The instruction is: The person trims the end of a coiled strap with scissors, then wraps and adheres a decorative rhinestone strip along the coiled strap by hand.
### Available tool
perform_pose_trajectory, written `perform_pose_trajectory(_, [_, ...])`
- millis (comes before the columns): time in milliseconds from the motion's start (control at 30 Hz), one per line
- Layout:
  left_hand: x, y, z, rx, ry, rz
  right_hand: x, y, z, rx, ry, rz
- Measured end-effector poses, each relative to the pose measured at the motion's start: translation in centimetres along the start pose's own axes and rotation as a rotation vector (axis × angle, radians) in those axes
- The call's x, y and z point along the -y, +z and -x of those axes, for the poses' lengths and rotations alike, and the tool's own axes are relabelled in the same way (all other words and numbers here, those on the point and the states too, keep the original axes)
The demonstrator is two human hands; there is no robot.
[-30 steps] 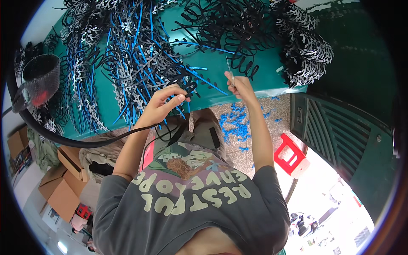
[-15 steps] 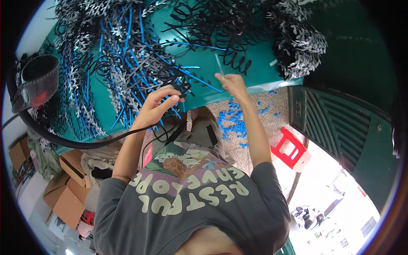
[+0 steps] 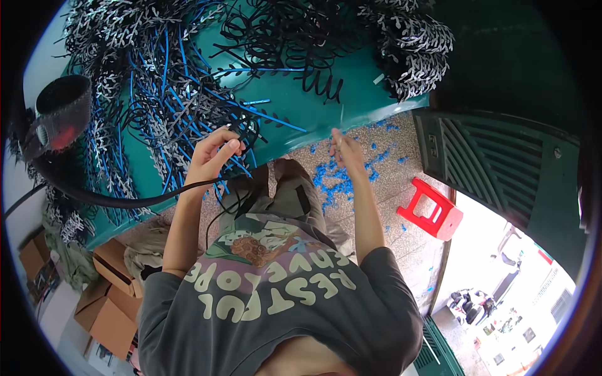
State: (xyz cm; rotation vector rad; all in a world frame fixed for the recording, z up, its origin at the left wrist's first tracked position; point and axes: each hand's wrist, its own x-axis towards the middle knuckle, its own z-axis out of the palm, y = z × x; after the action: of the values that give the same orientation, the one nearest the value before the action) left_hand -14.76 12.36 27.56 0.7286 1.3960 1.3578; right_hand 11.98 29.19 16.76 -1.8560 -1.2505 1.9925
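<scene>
Nearest the camera is the person's grey printed shirt [image 3: 282, 301], and both bare forearms rise from it toward a green table [image 3: 326, 100]. The left hand [image 3: 213, 153] sits at the table's near edge with its fingers curled closed around a black comb-toothed strip [image 3: 241, 135] at the rim of the heap; the strip's long axis seems to run up and away from the hand, though it soon merges with the others. The right hand [image 3: 345, 147] is raised beside the table edge, fingers pinched shut on one thin pale strip [image 3: 342, 119] that stands nearly upright, pointing away from the person. One black cable [image 3: 125, 200] crosses in front of the left forearm. On the speckled floor between the arms lie many small blue offcuts [image 3: 338, 175], too many to count, and one red stool [image 3: 433, 210] stands to the right. Two cardboard boxes [image 3: 106, 301] sit lower left. Farther off, the table carries tangled blue strips [image 3: 169, 94] and black toothed strips [image 3: 407, 44], uncountable
</scene>
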Motion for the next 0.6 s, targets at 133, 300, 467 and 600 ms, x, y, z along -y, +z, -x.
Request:
perform_pose_trajectory(133, [-0.1,0.4,0.6,-0.015,-0.008,0.01,1.0,-1.0,-2.9,-0.419,-0.47,0.585])
perform_pose_trajectory(300, [0.2,1.1,1.7,-0.086,0.019,-0.021,4.7,-3.0,-5.7,-0.618,-0.484,0.931])
perform_pose_trajectory(467, [-0.6,1.1,2.6,-0.085,0.155,-0.367,6.5,-2.5,-6.5,-0.657,-0.509,1.029])
perform_pose_trajectory(600, [-1.6,1.7,3.8,-0.225,0.165,-0.475,7.6,-2.8,-8.0,-0.644,-0.5,1.107])
